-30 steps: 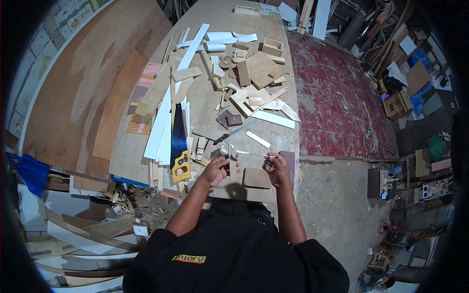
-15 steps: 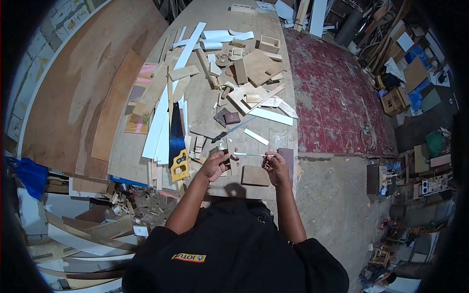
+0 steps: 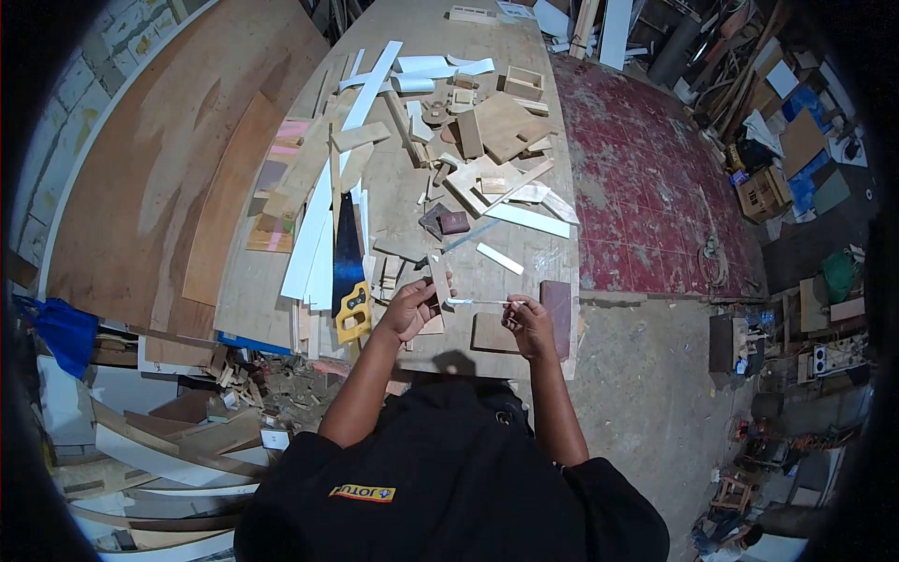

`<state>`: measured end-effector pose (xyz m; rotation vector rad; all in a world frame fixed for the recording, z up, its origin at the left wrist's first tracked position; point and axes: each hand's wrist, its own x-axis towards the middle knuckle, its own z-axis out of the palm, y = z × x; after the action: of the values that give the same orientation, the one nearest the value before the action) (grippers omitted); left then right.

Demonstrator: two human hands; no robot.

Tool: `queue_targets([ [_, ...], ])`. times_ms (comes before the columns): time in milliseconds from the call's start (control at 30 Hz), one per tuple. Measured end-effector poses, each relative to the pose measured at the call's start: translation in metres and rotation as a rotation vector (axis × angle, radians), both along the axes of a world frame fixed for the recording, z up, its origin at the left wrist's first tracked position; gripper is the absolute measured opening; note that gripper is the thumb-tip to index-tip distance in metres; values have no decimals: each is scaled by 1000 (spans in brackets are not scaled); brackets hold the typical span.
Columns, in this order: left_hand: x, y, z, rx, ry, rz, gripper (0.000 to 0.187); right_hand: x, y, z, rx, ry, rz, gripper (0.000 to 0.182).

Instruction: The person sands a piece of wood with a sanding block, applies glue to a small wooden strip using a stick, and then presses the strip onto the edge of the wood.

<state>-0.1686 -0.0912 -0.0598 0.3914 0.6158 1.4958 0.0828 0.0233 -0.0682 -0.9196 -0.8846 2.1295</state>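
Observation:
My left hand is closed on a small flat wood piece, which it holds up over the near part of the workbench. A thin stick with a white-coated end is pinched in my right hand. Its white end meets, or almost meets, the lower part of the wood piece. Below the stick lies a brown wood block, partly covered by my right hand. A reddish-brown block lies at the bench's right edge, just beyond that hand.
A yellow-handled handsaw lies left of my left hand. White strips and several wood offcuts cover the bench's middle and far parts. Dark sanding blocks sit ahead. Red floor lies to the right.
My left hand has raised and turned the wood piece so it stands more upright by the stick's white end. The view has shifted slightly.

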Motion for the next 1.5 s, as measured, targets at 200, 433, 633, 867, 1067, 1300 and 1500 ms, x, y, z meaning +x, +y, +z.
queue_targets([
  [200,-5,0,5,-16,15,-2,41,-4,-3,-1,-40,92,-17,18],
  [433,-4,1,5,1,32,-13,43,-15,-3,3,-59,84,-35,19],
  [633,-6,0,8,-11,52,-22,42,-16,-5,-1,-78,58,-43,19],
  [867,-8,2,9,14,3,29,44,-7,-9,-6,-101,9,-12,21],
  [1067,-4,2,12,13,15,14,42,-6,-6,1,-124,30,-19,20],
  [1300,-6,5,13,34,-8,58,41,1,-3,-8,-55,-94,11,18],
  [1500,-12,3,12,34,-47,69,40,8,-5,-5,-73,-73,-16,17],
])
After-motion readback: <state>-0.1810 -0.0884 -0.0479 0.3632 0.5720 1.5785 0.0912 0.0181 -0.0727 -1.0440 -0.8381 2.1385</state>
